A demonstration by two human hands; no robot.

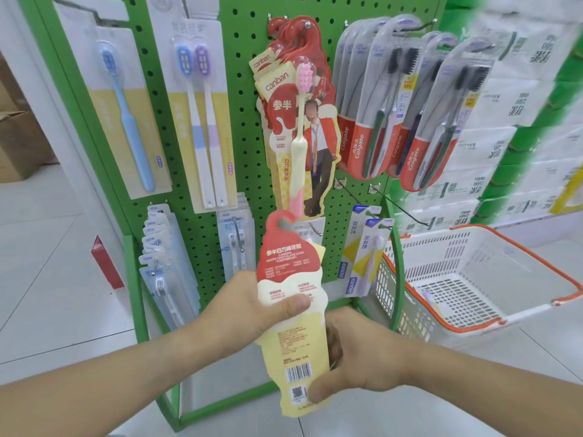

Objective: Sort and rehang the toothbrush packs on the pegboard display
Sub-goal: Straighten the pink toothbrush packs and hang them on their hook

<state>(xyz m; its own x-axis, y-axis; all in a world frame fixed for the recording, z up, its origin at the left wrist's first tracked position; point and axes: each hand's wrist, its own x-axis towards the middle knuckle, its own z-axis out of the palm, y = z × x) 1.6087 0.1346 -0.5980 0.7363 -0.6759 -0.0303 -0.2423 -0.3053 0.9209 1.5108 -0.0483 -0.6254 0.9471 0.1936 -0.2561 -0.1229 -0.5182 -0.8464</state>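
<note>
Fingers of both hands pinch one pack, its printed back facing the camera and its hook cutout at the top. Left hand grips the pack's middle, thumb pressed flat across the cream part, the other fingers hidden behind the card. Right hand holds the lower end, thumb tip on the card beside the barcode, fingers curled round the right edge. The pack is red on top and pale yellow below, held upright in front of the green pegboard, just under the hanging canban packs, which show a pink-headed brush. Left of those hang a card with one blue brush and a card with two brushes. To the right, Colgate packs with dark bristles crowd two hooks. Lower pegs carry slim pale packs and two yellow-and-blue packs. A white basket with orange rim stands on the floor at the right, touching the rack's green frame
</note>
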